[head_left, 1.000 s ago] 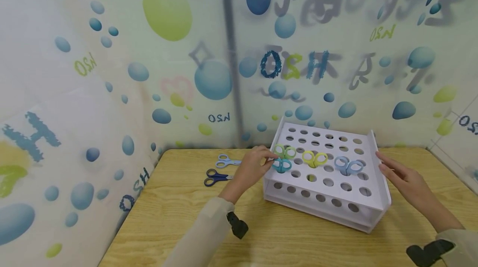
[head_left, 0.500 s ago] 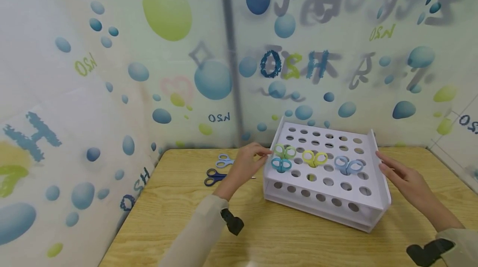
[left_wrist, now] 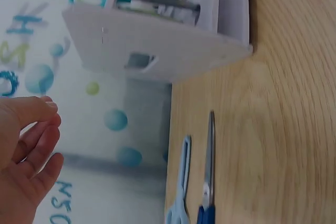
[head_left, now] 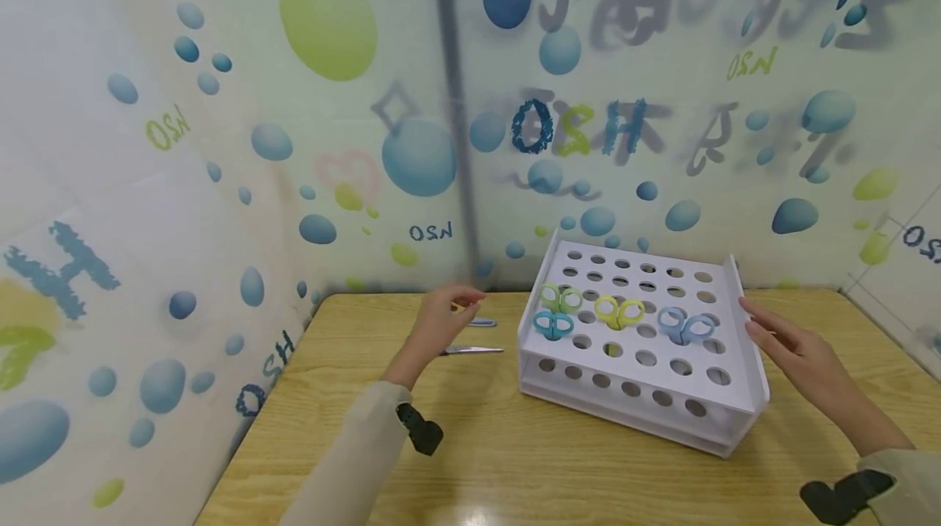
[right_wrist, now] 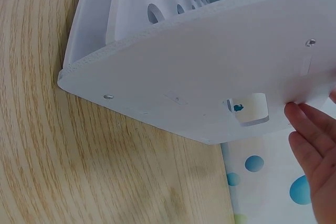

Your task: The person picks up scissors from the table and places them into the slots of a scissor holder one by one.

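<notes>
Presently, hazards and condition, largest item first:
Bench (head_left: 515, 461): smooth wood grain; the rack may slide on it if pushed sideways.
Rack (head_left: 724, 395): white, perforated, sloped top, resting on the bench; risk of shifting, since the right hand only touches its side wall.
Right hand (head_left: 797, 354): fingers straight, holding nothing, against the rack's right wall.
Left hand (head_left: 439, 320): fingers loosely curled, holding nothing, hovering over the loose scissors; a blind reach may meet the blades.
Loose scissors (left_wrist: 208, 174): two pairs flat on the bench, left of the rack, blades toward it; dark blue and light blue handles.
Racked scissors (head_left: 554, 324): four pairs standing in holes, handles up.
</notes>
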Demonstrator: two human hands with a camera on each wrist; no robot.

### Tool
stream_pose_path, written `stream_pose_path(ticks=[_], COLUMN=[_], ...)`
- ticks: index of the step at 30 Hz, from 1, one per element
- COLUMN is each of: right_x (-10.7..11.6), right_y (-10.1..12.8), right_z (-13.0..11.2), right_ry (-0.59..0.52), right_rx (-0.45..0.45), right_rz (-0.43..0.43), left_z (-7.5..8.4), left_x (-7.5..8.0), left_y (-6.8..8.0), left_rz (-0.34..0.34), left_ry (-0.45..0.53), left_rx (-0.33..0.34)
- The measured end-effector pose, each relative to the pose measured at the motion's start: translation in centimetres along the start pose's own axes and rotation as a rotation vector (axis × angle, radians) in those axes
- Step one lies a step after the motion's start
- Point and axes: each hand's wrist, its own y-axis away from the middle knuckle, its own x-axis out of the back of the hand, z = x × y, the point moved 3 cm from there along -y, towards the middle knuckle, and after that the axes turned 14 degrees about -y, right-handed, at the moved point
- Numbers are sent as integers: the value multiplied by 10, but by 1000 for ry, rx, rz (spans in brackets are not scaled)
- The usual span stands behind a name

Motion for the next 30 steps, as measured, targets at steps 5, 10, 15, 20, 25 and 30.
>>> stream_pose_path(ticks=[5, 10, 15, 20, 25, 30], right_x=[2, 3, 3, 1, 2, 2], right_y=[0, 0, 0, 0, 1, 1], right_z=[-2, -2, -1, 0, 0, 0], right_ry=[18, 32, 28, 16, 18, 11], right_rx=[2, 3, 7, 10, 16, 15], right_rz=[6, 3, 10, 16, 18, 16], left_z=[-27, -50, -72, -87, -100, -111], left_x=[10, 18, 18, 17, 14, 11], left_y=[7, 15, 24, 36, 45, 54], left_rz=[6, 9, -6, -10, 16, 3], left_ry=[16, -15, -25, -6, -28, -29], left_rx=[65, 141, 224, 328, 368, 408])
